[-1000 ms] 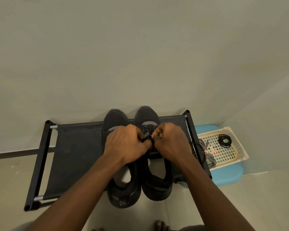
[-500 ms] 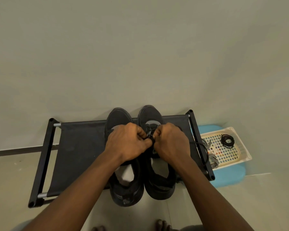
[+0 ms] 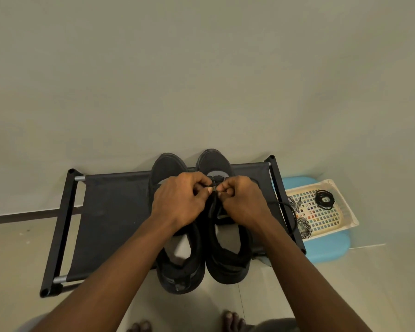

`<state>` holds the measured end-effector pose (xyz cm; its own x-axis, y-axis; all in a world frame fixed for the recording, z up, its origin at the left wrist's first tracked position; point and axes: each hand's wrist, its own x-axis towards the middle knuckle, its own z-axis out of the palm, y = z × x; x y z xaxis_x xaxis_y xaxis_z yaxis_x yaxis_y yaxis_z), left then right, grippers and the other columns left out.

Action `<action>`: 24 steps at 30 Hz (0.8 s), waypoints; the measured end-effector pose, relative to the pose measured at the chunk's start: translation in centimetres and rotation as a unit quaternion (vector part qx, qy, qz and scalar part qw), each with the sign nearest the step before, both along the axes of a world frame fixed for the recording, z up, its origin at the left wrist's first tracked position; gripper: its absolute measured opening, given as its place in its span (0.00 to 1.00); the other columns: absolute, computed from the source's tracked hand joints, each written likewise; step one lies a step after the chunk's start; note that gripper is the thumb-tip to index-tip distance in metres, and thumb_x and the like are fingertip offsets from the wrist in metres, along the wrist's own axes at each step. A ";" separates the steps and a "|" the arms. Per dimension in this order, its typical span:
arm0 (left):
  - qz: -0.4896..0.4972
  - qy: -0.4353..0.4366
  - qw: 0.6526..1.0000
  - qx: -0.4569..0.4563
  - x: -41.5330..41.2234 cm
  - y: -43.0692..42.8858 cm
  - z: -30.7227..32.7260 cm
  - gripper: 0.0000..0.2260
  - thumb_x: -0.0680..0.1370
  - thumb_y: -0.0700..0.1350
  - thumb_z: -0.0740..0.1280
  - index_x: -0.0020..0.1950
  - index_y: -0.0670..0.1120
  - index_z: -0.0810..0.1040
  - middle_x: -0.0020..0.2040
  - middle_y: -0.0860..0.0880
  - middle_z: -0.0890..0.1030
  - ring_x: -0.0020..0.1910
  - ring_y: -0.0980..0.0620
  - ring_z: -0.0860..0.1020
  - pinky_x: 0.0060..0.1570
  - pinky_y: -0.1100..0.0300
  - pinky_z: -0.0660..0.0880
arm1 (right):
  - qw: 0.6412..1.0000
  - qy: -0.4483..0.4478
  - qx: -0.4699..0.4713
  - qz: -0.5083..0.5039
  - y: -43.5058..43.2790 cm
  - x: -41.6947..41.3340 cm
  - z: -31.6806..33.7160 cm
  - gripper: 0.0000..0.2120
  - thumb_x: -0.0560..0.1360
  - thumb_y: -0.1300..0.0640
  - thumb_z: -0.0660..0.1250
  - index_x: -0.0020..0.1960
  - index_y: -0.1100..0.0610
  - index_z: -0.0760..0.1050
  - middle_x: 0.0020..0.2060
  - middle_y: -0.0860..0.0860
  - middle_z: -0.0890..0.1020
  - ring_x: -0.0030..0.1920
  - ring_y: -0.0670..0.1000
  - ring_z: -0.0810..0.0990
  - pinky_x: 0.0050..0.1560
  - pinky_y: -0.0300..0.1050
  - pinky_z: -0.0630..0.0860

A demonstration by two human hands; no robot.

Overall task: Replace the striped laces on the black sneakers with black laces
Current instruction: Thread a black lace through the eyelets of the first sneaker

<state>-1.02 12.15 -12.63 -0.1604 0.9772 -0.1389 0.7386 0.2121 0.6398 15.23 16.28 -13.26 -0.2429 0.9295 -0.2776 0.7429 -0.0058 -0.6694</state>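
Here, two black fabric sneakers (image 3: 168, 169) stand side by side on a low black fabric rack (image 3: 110, 212), toes pointing away from the person. Above the right-hand sneaker's eyelets the left hand (image 3: 177, 200) and right hand (image 3: 243, 202) meet, each grip curled tight, pinching a thin black lace (image 3: 279, 202) that trails rightward.

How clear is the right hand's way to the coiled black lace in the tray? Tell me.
Likely yes: the coiled black lace lies uncovered in the tray, past the rack's end bar. The right hand pinches the sneaker's lace and must let go first.
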 end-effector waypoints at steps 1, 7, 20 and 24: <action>0.003 0.008 1.000 0.009 0.1 0.0 -0.1 0.06 0.80 0.54 0.70 0.55 0.60 0.84 0.43 0.62 0.84 0.44 0.61 0.82 0.44 0.57 0.80 | 1.000 -0.012 0.019 -0.009 -0.2 -0.3 0.0 0.08 0.78 0.60 0.68 0.42 0.52 0.81 0.32 0.45 0.79 0.34 0.46 0.78 0.37 0.44 0.76; 0.001 0.018 1.000 0.024 0.2 0.0 -0.4 0.03 0.79 0.50 0.72 0.50 0.58 0.85 0.44 0.60 0.85 0.44 0.59 0.82 0.43 0.57 0.79 | 0.998 -0.014 0.043 -0.042 -1.2 -1.1 -0.1 0.08 0.78 0.58 0.68 0.41 0.51 0.81 0.35 0.45 0.81 0.37 0.49 0.81 0.38 0.45 0.78; 0.027 0.029 0.998 0.038 0.1 0.0 -0.1 0.04 0.78 0.48 0.68 0.45 0.56 0.82 0.39 0.59 0.82 0.41 0.56 0.81 0.43 0.56 0.78 | 0.996 -0.010 0.080 -0.038 -1.0 -0.3 -0.7 0.04 0.76 0.57 0.70 0.44 0.51 0.83 0.39 0.48 0.83 0.39 0.48 0.82 0.44 0.48 0.82; 0.094 -0.108 0.986 0.087 -0.5 -0.2 0.9 0.06 0.78 0.46 0.68 0.43 0.54 0.81 0.39 0.56 0.84 0.41 0.57 0.83 0.42 0.58 0.78 | 0.996 -0.023 0.082 -0.025 -0.6 0.1 0.0 0.05 0.75 0.60 0.70 0.42 0.54 0.84 0.36 0.48 0.83 0.39 0.49 0.82 0.42 0.45 0.80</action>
